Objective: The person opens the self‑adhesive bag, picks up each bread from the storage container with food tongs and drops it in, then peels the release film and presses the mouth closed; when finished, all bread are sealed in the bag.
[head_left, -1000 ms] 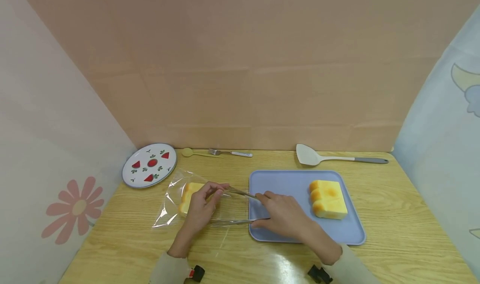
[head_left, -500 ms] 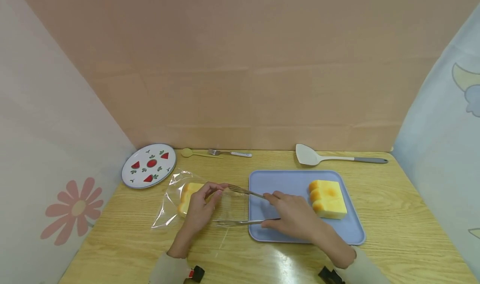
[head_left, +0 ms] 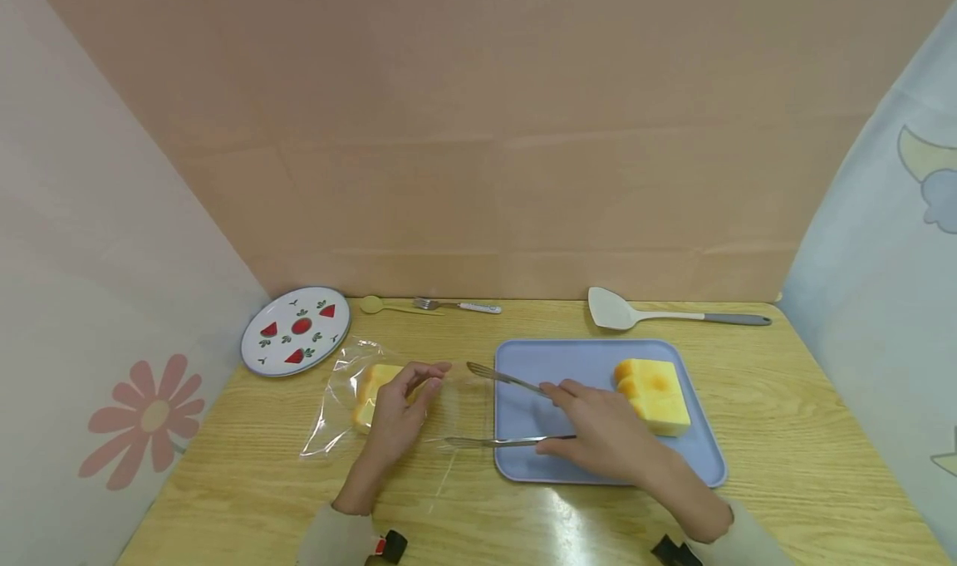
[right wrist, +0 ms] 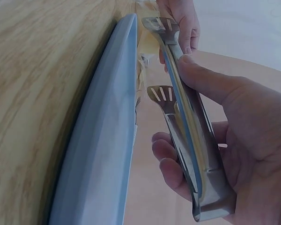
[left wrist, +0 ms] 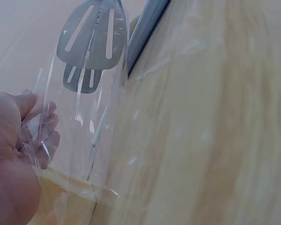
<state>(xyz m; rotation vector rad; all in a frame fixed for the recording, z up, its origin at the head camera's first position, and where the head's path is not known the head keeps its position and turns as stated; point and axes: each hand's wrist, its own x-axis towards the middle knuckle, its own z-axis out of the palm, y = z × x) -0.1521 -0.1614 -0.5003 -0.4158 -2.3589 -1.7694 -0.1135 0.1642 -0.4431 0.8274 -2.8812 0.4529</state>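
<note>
My right hand (head_left: 606, 429) grips metal tongs (right wrist: 196, 136), thumb on one arm and fingers round the other. Their slotted tips stand spread apart, pointing left, with nothing between them. At the left, my left hand (head_left: 402, 408) pinches the edge of a clear plastic bag (left wrist: 79, 126) between thumb and curled fingers. Inside the bag lies a yellow bread slice (head_left: 371, 396), partly hidden by that hand. A second, thick bread slice (head_left: 656, 396) with browned edges lies on the right part of a blue tray (head_left: 523, 358).
Behind the bag stand a round plate (head_left: 280, 350) with red fruit patterns, a yellow spoon (head_left: 371, 304) and a fork (head_left: 441, 304). A white spatula (head_left: 613, 308) with a grey handle lies behind the tray. Fabric walls border the wooden table (head_left: 807, 433).
My right hand has drawn the tongs to the right, so their tips have moved away from the left hand and the bread in the bag. The left hand stays in place.
</note>
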